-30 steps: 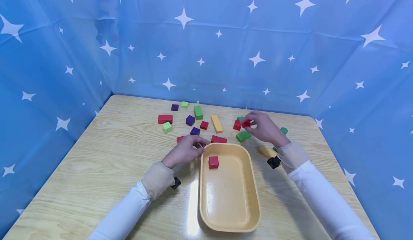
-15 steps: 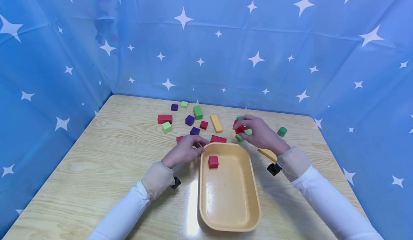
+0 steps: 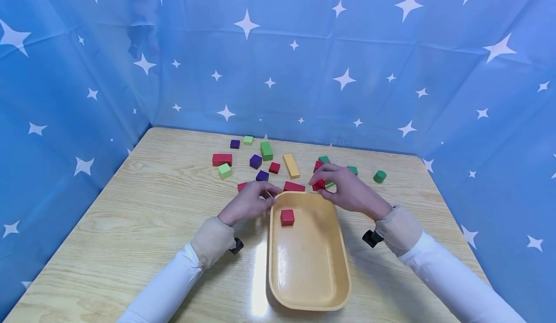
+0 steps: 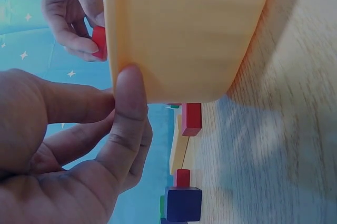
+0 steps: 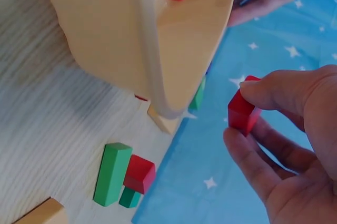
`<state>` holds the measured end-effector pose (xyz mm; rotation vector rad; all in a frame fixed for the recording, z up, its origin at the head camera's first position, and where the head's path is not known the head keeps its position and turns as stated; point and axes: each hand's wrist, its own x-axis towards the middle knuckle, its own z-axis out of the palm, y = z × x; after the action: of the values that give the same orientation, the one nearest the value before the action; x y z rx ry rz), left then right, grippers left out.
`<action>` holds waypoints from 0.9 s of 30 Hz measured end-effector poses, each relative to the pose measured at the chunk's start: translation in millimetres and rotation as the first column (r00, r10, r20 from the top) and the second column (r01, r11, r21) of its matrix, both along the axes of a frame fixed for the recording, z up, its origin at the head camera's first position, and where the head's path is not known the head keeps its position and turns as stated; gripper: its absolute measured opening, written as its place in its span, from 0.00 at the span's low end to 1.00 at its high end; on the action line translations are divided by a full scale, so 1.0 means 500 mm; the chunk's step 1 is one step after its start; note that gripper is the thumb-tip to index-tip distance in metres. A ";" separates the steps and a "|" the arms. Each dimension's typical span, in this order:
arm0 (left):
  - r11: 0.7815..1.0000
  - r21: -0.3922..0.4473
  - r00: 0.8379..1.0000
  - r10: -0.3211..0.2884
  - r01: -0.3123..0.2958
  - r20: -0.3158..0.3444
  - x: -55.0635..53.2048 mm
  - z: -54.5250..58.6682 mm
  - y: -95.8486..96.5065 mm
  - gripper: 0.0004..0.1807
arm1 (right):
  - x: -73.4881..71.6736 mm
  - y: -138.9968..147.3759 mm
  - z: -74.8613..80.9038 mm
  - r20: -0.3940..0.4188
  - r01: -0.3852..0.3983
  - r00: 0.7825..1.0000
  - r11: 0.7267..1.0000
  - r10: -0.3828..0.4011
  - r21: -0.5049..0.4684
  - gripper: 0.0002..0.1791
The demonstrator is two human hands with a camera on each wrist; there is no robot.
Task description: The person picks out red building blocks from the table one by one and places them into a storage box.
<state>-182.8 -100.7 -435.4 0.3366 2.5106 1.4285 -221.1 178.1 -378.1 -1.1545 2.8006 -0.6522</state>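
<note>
A tan plastic tub [image 3: 308,265] stands on the table, and one red cube [image 3: 287,217] lies inside near its far left corner. My left hand [image 3: 249,202] pinches the tub's rim at that corner, thumb and fingers on either side of the wall in the left wrist view. Between the thumb and fingers of my right hand [image 3: 347,188] is a red block [image 5: 244,109]. It is held up off the table, close to the tub's far right corner. Under the right hand a green block [image 5: 112,174] is partly hidden in the head view.
Scattered beyond the tub are a yellow plank [image 3: 291,165], a long red block [image 3: 222,160], a purple cube [image 3: 256,161], a light green cube [image 3: 224,171] and several others. A green cylinder [image 3: 380,176] stands to the right. A blue star-patterned curtain [image 3: 278,62] hangs behind the table.
My right hand has lifted the red block from among the blocks at the right and carried it nearer, toward the tub's far right corner. The left hand has stayed on the rim.
</note>
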 end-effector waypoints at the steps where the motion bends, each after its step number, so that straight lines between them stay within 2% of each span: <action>1: 1.000 -0.001 1.000 0.002 -0.002 0.001 0.000 0.000 0.000 0.14 | 0.003 -0.001 0.000 -0.003 -0.009 1.000 1.000 0.009 0.003 0.13; 14: 1.000 -0.001 1.000 0.013 -0.013 0.024 0.000 0.005 0.002 0.15 | 0.038 -0.023 0.003 0.056 -0.079 0.996 0.995 0.076 0.055 0.13; 22: 1.000 -0.001 1.000 0.007 -0.007 0.022 -0.003 0.005 0.001 0.15 | 0.045 -0.041 -0.001 0.064 -0.171 0.984 0.979 0.164 0.110 0.13; 27: 1.000 0.003 0.999 0.009 -0.010 0.039 -0.004 0.002 0.002 0.15 | 0.046 -0.050 -0.018 0.087 -0.216 0.975 0.966 0.205 0.142 0.12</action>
<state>-184.6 -99.8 -434.2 0.2944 2.4826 1.4282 -198.1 153.2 -386.9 -1.3443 2.5679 -0.4464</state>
